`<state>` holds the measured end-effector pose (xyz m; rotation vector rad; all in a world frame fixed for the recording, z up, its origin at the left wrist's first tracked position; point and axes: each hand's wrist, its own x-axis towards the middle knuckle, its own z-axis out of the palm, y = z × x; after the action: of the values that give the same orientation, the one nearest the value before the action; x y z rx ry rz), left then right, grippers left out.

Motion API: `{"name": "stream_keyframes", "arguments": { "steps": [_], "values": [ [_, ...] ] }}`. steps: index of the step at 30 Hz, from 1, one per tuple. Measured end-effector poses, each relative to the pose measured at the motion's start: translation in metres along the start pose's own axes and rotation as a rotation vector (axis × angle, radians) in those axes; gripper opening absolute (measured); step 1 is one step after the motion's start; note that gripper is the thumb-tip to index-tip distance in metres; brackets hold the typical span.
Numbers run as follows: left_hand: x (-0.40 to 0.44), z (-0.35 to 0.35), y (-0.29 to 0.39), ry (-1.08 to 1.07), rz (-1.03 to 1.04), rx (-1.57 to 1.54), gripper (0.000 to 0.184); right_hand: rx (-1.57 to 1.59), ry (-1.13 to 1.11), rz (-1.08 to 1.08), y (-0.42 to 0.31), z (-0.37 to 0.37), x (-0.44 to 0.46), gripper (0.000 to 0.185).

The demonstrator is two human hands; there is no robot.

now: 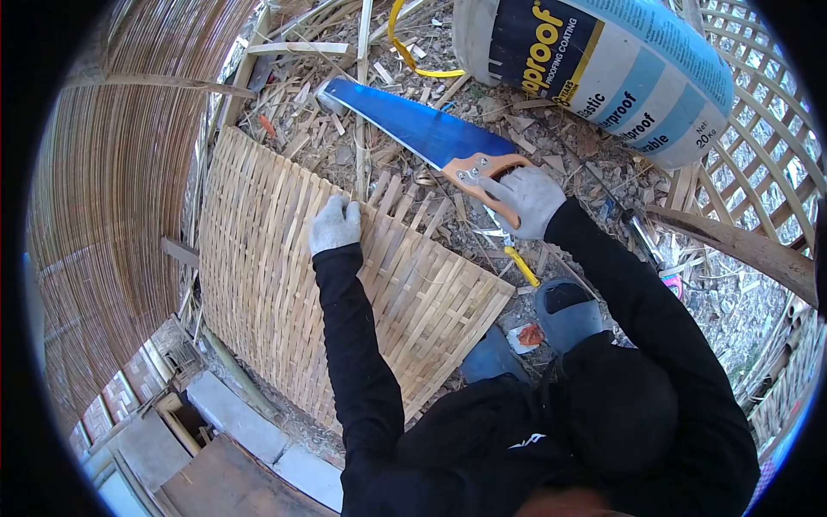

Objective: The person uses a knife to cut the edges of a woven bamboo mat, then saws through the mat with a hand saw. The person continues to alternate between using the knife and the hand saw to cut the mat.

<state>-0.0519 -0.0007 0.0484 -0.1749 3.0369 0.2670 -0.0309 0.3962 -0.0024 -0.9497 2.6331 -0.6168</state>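
- Black long-sleeved clothing (474, 439) is filling the lower part of the head view, with one sleeve reaching toward each hand
- Left hand (334, 228), wearing a light grey glove, is resting on a large pale-tan mat of flat woven strips (276, 250), close to its far edge; whether the fingers are clenching the edge or only pressing on it, the view is not showing clearly
- Right hand (530, 202), wearing a matching glove, is grasping the light-brown handle of a handsaw with a long blue blade (413, 121)
- Handsaw blade is pointing away to the upper left, crossing above a narrow pale wooden strip (363, 155); its far end is lying by a small greyish cylindrical object (330, 97)
- Woven mat is lying at the centre-left, extending beneath the left forearm, with loose strip ends projecting from its far edge near the handsaw
- Yellow-handled tool (521, 266) is lying on the ground between the mat and a blue-grey shoe (568, 315), its handle end nearly reaching the shoe
- White-and-blue plastic bucket with a roofing-coating label (603, 69) is occupying the upper right, with a curved yellow band (400, 45) running beside it
- Wood chips and cut slivers (495, 103) are covering the ground around the saw
- Tall screen of thin brown canes (121, 198) is bordering the left side; an open lattice of pale strips (771, 121) is bordering the right
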Motion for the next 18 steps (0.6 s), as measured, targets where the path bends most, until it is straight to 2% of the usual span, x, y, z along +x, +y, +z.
{"name": "stream_keyframes", "arguments": {
  "steps": [3, 9, 12, 15, 18],
  "values": [
    [-0.001, 0.013, 0.002, 0.001, -0.1, -0.02, 0.03, -0.006, -0.029, 0.016, -0.001, -0.001, 0.002, 0.075],
    [-0.013, 0.034, -0.012, 0.058, -0.169, -0.414, 0.027, -0.008, -0.032, 0.027, -0.001, -0.002, 0.002, 0.075],
    [-0.015, 0.027, -0.007, -0.016, -0.278, -0.544, 0.028, -0.004, 0.001, 0.01, 0.001, 0.002, 0.0, 0.075],
    [-0.014, 0.041, -0.011, 0.052, -0.291, -0.537, 0.028, 0.009, 0.001, 0.01, 0.002, 0.001, 0.002, 0.075],
    [-0.01, 0.059, -0.027, 0.178, -0.198, -0.512, 0.027, 0.015, 0.02, 0.003, 0.002, 0.005, 0.001, 0.074]
  ]
}}
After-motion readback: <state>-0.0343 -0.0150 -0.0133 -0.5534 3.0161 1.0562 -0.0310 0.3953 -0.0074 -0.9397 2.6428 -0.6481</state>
